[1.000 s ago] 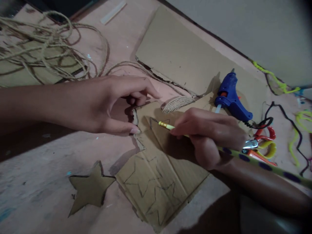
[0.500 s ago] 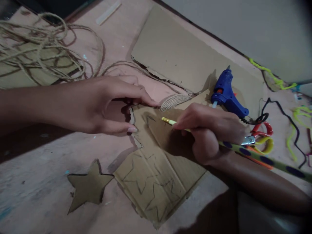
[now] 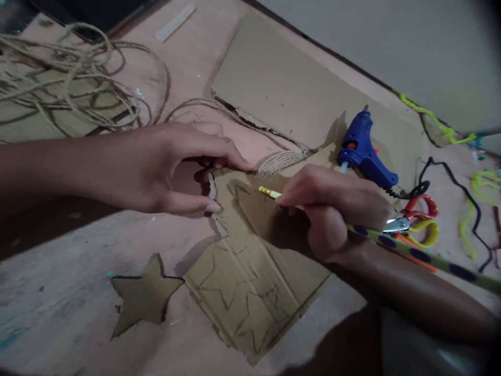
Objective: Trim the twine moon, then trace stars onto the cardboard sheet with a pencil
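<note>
A piece of brown cardboard [image 3: 313, 277] with pencilled star outlines lies on the table in front of me. My left hand [image 3: 172, 167] holds it by its torn upper-left edge, the thumb on the left side and the index finger reaching along the top. My right hand [image 3: 332, 209] is closed round a spotted yellow-green pencil [image 3: 391, 243], its gold-coloured end close above the cardboard beside a short drawn line. Whether that end touches the surface I cannot tell. A cut-out cardboard star [image 3: 146, 297] lies to the left. A coiled twine piece [image 3: 279, 163] shows just beyond the left index fingertip.
A blue glue gun [image 3: 362, 146] rests on a larger cardboard sheet [image 3: 274, 78] at the back. Scissors [image 3: 422, 232] with red and yellow handles lie beyond my right wrist. Loose twine [image 3: 78, 78] is heaped at upper left; a white stick [image 3: 176, 23] lies behind. Yellow yarn [image 3: 438, 122] trails at right.
The right hand and pencil have shifted very slightly to the left. The left hand keeps its place on the cardboard, and the view has moved a little.
</note>
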Tool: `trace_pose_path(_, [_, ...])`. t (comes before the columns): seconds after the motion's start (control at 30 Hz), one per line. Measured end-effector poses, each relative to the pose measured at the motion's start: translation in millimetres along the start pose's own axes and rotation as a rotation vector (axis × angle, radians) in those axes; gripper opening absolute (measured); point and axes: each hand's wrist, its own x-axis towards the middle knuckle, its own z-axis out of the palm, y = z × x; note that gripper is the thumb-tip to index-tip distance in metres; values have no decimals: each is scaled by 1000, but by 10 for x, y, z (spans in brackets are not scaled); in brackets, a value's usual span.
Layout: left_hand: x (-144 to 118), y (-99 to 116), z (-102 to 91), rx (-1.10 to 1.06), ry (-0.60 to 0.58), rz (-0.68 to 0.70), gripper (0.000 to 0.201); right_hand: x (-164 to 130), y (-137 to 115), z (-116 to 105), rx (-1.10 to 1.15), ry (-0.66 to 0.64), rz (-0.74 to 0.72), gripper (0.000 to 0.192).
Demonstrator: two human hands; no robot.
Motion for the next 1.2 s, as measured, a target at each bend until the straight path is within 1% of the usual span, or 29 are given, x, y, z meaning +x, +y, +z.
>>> trace_pose_path(0.07, [5,-4,0,4,-1,14,58,13,-3,-2,20,-54,-22,31])
trace_pose_path(0.17, [5,-16,3,11,-3,38,58,29,-6,-12,-1,-16,27,35])
trace_pose_path(0.2, [1,-21,3,9,-6,36,57,29,-7,-16,-6,-9,23,35])
trace_pose_path(0.3, [-19,-33,2,-1,-14,24,56,15,-10,-23,13,-69,0,31])
trace_pose_path(0.33, [-26,-36,2,-3,-14,21,56,10,-11,-22,19,-66,16,32])
trace_pose_path(0.43, [-40,-41,6,5,3,30,56,6,-13,-16,16,12,60,36])
trace_pose_path(0.57, [-51,-35,17,12,8,32,53,27,-13,-27,80,-34,79,35])
trace_pose_path(0.7, [-83,-38,3,27,-15,3,52,40,-7,-37,121,96,162,40])
trace_pose_path(0.77, [-92,-46,-5,33,-13,7,54,42,-1,-32,122,125,178,39])
trace_pose_path(0.87, [-85,-64,-4,32,-13,6,53,59,19,-27,96,101,162,38])
trace_pose_path(1.03, [-69,-86,18,41,-17,11,56,87,74,-38,160,-48,71,37])
trace_pose_path(1.07, [-70,-85,19,39,-16,14,57,84,81,-40,170,-40,68,38])
trace_pose_path(1.17, [-68,-64,16,33,0,20,52,63,85,-40,146,52,84,40])
trace_pose_path(1.2, [-65,-54,14,33,3,26,50,57,84,-39,140,63,80,40])
